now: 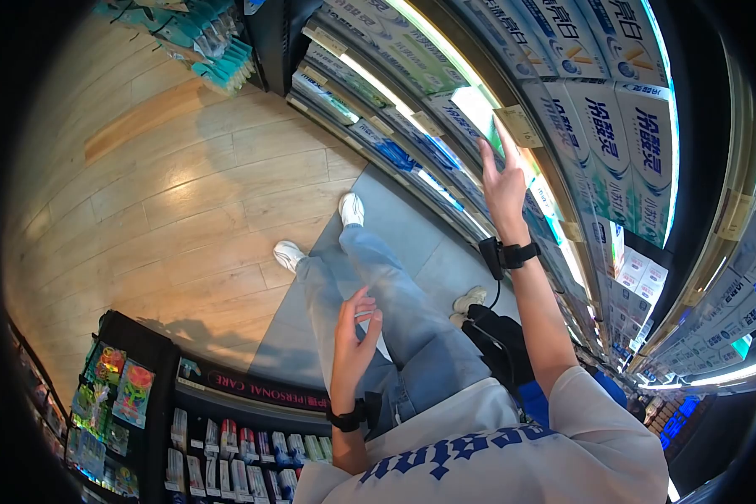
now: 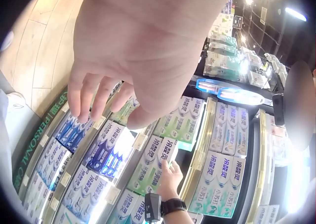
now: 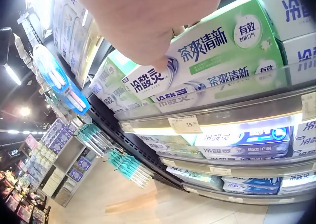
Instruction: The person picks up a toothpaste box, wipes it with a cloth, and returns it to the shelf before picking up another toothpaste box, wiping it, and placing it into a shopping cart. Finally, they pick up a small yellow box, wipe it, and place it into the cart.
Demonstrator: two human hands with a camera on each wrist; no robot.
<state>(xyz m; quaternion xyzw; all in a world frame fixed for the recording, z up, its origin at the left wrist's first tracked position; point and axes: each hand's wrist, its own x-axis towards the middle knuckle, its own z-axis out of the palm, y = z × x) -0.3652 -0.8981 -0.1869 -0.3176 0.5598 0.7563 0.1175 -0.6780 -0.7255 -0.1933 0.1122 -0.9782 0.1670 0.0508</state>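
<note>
My right hand (image 1: 506, 186) reaches into a lit shelf and grips a white and green toothpaste box (image 3: 229, 44) on top of a stack. In the right wrist view the thumb lies against the box's front face, and the other fingers are mostly hidden behind its top edge. Similar toothpaste boxes (image 3: 224, 83) lie directly beneath it, behind a clear shelf lip. My left hand (image 1: 354, 344) hangs in front of my legs with loosely bent fingers and holds nothing; its palm fills the top of the left wrist view.
A shelf rail with a price tag (image 3: 186, 125) runs below the box. More toothpaste boxes (image 1: 638, 160) stand on the neighbouring shelf, and blue ones (image 3: 247, 137) lie lower. Hanging toothbrush packs (image 3: 126, 165) are at the shelf's end. A personal care rack (image 1: 252, 391) stands behind my left arm.
</note>
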